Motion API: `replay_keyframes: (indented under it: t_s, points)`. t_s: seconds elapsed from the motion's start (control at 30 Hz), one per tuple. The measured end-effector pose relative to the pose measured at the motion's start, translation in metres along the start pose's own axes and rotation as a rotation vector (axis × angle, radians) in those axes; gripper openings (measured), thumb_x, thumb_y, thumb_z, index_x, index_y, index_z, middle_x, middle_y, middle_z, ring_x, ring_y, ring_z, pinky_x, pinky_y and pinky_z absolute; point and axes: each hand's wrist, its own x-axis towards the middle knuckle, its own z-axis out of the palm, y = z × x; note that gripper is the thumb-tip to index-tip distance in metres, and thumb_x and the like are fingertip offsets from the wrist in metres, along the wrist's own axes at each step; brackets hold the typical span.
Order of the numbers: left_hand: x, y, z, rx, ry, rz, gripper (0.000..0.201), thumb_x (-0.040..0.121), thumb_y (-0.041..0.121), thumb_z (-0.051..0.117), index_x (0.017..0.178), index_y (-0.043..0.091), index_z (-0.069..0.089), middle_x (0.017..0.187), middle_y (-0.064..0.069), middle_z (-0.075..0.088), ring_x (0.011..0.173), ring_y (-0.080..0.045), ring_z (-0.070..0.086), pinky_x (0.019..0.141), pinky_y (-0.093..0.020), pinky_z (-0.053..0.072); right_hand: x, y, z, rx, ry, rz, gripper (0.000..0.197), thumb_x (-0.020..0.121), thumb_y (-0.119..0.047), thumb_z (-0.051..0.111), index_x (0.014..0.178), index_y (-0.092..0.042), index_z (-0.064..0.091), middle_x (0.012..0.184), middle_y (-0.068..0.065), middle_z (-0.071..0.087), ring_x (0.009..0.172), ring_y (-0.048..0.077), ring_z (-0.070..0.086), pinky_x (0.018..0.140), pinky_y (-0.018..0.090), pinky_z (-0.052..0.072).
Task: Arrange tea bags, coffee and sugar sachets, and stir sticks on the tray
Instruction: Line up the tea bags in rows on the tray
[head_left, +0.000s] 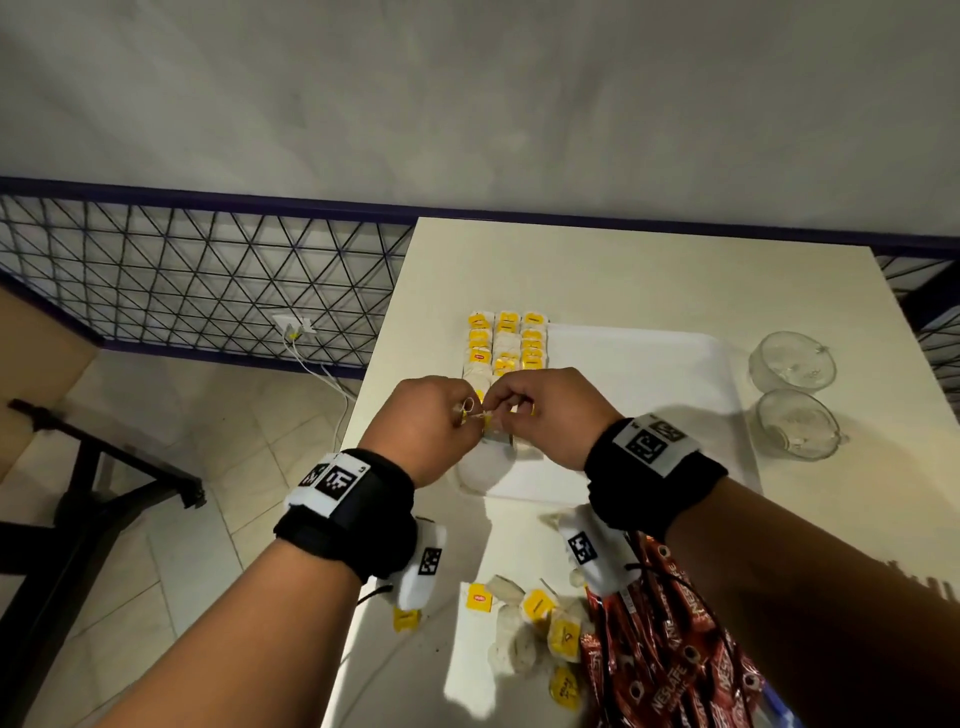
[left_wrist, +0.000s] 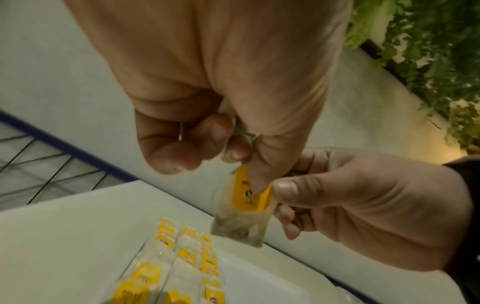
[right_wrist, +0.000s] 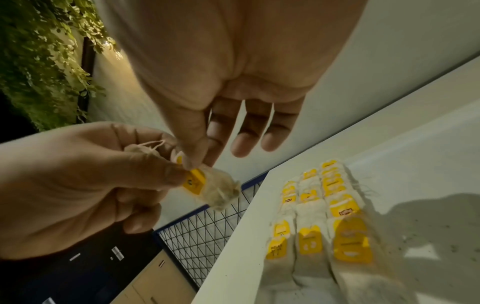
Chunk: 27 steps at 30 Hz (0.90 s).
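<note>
A tea bag (head_left: 496, 431) with a yellow tag (left_wrist: 249, 191) hangs between both hands, just above the near left part of the white tray (head_left: 649, 415). My left hand (head_left: 467, 415) presses its thumb on the tag (right_wrist: 193, 183) and keeps a bunch of string and paper (right_wrist: 144, 150) in its curled fingers. My right hand (head_left: 511, 405) pinches the top of the same bag with thumb and forefinger, its other fingers (right_wrist: 249, 131) straight. Three rows of tea bags (head_left: 506, 340) lie flat along the tray's left side, also seen in the wrist views (left_wrist: 187, 255) (right_wrist: 311, 236).
Loose tea bags (head_left: 530, 618) lie in a heap on the table near me, beside a pile of red coffee sachets (head_left: 670, 649). Two glass cups (head_left: 792, 361) (head_left: 797, 423) stand right of the tray. The table's left edge (head_left: 363, 395) drops to the floor by a wire fence (head_left: 208, 280).
</note>
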Motion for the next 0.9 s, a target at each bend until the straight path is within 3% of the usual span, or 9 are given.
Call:
replay_keyframes:
  t_s: [0.07,0.13,0.23,0.37,0.5,0.6,0.67,0.8,0.9]
  points:
    - [-0.005,-0.004,0.004,-0.197,-0.020,-0.097,0.009,0.077,0.026,0.076,0.083,0.021,0.071,0.069,0.008,0.062,0.066,-0.008,0.058,0.061,-0.019,0.041,0.000,0.000,-0.003,0.021,0.000,0.010,0.009,0.084,-0.012,0.067,0.086,-0.020,0.070,0.071,-0.018,0.057,0.066,-0.006,0.050,0.064,0.007,0.037]
    - [-0.008,-0.010,0.012,-0.322,-0.058,-0.135,0.008,0.079,0.029,0.077,0.084,0.024,0.073,0.073,0.005,0.066,0.069,-0.007,0.059,0.063,-0.021,0.043,0.001,0.001,-0.005,0.059,-0.001,0.027,0.011,0.084,-0.015,0.068,0.083,-0.026,0.068,0.073,-0.017,0.058,0.068,-0.002,0.050,0.064,0.008,0.037]
    - [-0.007,-0.014,0.019,-0.299,-0.044,-0.063,0.021,0.086,0.038,0.068,0.084,0.018,0.074,0.077,-0.003,0.066,0.077,-0.014,0.059,0.069,-0.028,0.044,0.004,-0.001,-0.008,0.055,-0.019,0.021,0.013,0.081,-0.019,0.072,0.089,-0.029,0.067,0.078,-0.017,0.060,0.067,0.005,0.048,0.065,0.014,0.040]
    - [0.001,-0.017,0.025,-0.224,-0.060,-0.083,0.027,0.087,0.033,0.067,0.074,0.010,0.064,0.068,-0.006,0.058,0.070,-0.023,0.053,0.066,-0.035,0.040,0.014,-0.003,-0.008,-0.121,-0.072,-0.024,0.008,0.087,-0.026,0.067,0.093,-0.023,0.071,0.073,-0.019,0.058,0.064,-0.005,0.050,0.063,0.004,0.033]
    - [0.008,-0.026,0.031,-0.168,-0.115,-0.087,0.026,0.087,0.033,0.067,0.079,0.008,0.066,0.072,-0.008,0.060,0.071,-0.024,0.054,0.067,-0.034,0.041,0.021,0.005,-0.003,-0.161,-0.035,0.015,0.007,0.085,-0.022,0.065,0.091,-0.022,0.069,0.076,-0.015,0.059,0.067,-0.006,0.051,0.063,0.002,0.032]
    - [0.008,-0.040,0.036,-0.233,-0.154,-0.165,0.021,0.080,0.037,0.074,0.079,0.017,0.067,0.073,0.005,0.063,0.066,-0.007,0.053,0.061,-0.013,0.039,0.027,0.016,0.005,-0.263,-0.093,0.065,0.008,0.084,-0.023,0.063,0.090,-0.024,0.069,0.076,-0.013,0.059,0.073,0.005,0.051,0.066,0.015,0.037]
    - [0.006,-0.049,0.038,-0.238,-0.176,-0.213,0.010,0.081,0.035,0.074,0.078,0.028,0.067,0.081,0.017,0.065,0.072,0.002,0.056,0.061,0.000,0.035,0.029,0.025,0.013,-0.324,-0.166,0.116,0.008,0.085,-0.023,0.062,0.089,-0.024,0.068,0.077,-0.012,0.058,0.079,0.010,0.053,0.070,0.021,0.039]
    - [0.007,-0.065,0.048,-0.141,-0.177,-0.295,0.009,0.088,0.028,0.063,0.088,0.023,0.070,0.088,0.006,0.067,0.090,-0.015,0.062,0.064,-0.017,0.035,0.037,0.045,0.032,-0.369,-0.325,0.197,0.016,0.086,-0.023,0.062,0.101,-0.020,0.069,0.091,-0.009,0.061,0.099,0.014,0.057,0.076,0.018,0.035]
    - [0.011,-0.072,0.058,-0.067,-0.218,-0.359,0.018,0.090,0.027,0.057,0.099,0.015,0.067,0.104,-0.005,0.069,0.101,-0.026,0.060,0.072,-0.023,0.038,0.048,0.055,0.040,-0.393,-0.308,0.250,0.018,0.087,-0.022,0.062,0.102,-0.018,0.069,0.106,0.000,0.067,0.104,0.019,0.058,0.082,0.021,0.040]
